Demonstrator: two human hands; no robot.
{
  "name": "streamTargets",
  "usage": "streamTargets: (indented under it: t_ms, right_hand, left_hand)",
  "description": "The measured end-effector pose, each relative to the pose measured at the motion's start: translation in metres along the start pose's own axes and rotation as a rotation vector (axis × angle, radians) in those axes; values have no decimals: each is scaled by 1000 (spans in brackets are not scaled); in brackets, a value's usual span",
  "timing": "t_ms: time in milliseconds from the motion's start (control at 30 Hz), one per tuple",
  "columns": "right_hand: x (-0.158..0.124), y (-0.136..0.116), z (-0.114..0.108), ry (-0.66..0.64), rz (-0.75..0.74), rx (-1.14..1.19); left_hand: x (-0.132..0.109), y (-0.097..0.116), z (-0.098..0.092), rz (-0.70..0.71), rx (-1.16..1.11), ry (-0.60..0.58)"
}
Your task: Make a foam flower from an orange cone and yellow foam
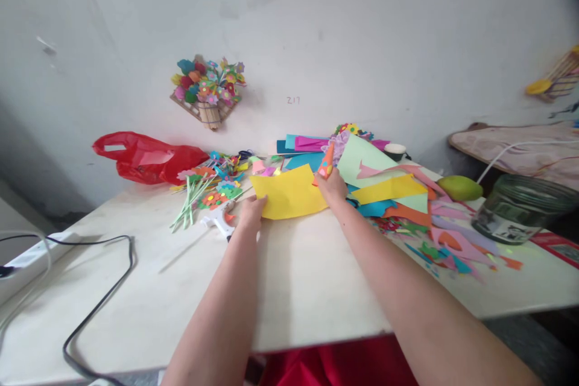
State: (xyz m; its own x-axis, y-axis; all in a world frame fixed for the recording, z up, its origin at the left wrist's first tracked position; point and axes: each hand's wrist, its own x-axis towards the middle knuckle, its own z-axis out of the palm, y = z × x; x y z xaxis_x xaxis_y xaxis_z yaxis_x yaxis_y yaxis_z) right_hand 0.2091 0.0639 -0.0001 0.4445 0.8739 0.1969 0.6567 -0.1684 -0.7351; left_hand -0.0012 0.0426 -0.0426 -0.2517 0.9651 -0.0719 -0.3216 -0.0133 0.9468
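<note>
A yellow foam sheet (pixel 289 194) lies on the white table (pixel 298 277) at mid-depth. My left hand (pixel 251 212) grips its left edge, fingers closed on the sheet. My right hand (pixel 332 184) sits at the sheet's right edge and holds an orange patterned tool (pixel 326 161), perhaps scissors, pointing up. A white glue gun (pixel 220 221) lies just left of my left hand.
A pile of coloured foam sheets and scraps (pixel 407 199) spreads to the right. Green sticks and foam flowers (pixel 203 190), a red plastic bag (pixel 145 158), a green fruit (pixel 459 187), a glass jar (pixel 520 208) and a black cable (pixel 99 301) share the table. A flower craft (pixel 207 87) hangs on the wall.
</note>
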Motion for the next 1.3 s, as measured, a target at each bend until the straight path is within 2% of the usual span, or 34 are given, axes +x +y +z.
streamTargets:
  t_ms: [100, 233, 433, 600, 667, 733, 867, 967, 1067, 1167, 1300]
  right_hand:
    - [7, 4, -4, 8, -8, -98]
    - [11, 8, -8, 15, -32, -216]
    - [15, 16, -3, 1, -126, -347]
    - [6, 15, -6, 173, -410, -443]
    - [0, 11, -13, 191, -508, -471]
    - [-5, 6, -20, 111, -497, -519]
    - [-11, 5, -31, -169, -377, -667]
    - [-15, 12, -32, -264, -323, -731]
    - [-18, 20, -31, -269, -317, -722]
    - [-22, 21, -29, -220, -386, -713]
    - [-28, 16, -25, -223, -447, -733]
  left_hand:
    - [-9, 10, 1, 21, -38, 0]
    - [-18, 19, 3, 163, -126, -14]
    - [-15, 15, 4, 271, -228, -66]
    - [-13, 9, 5, 220, -286, -123]
    - [-13, 9, 5, 197, -311, -141]
    - [-14, 8, 6, 185, -335, -140]
    - [-13, 6, 6, 161, -376, -105]
    - [-11, 5, 6, 160, -394, -86]
    - [-10, 5, 7, 173, -406, -74]
    - [-11, 6, 8, 172, -401, -42]
    - [-13, 8, 9, 165, -399, 4]
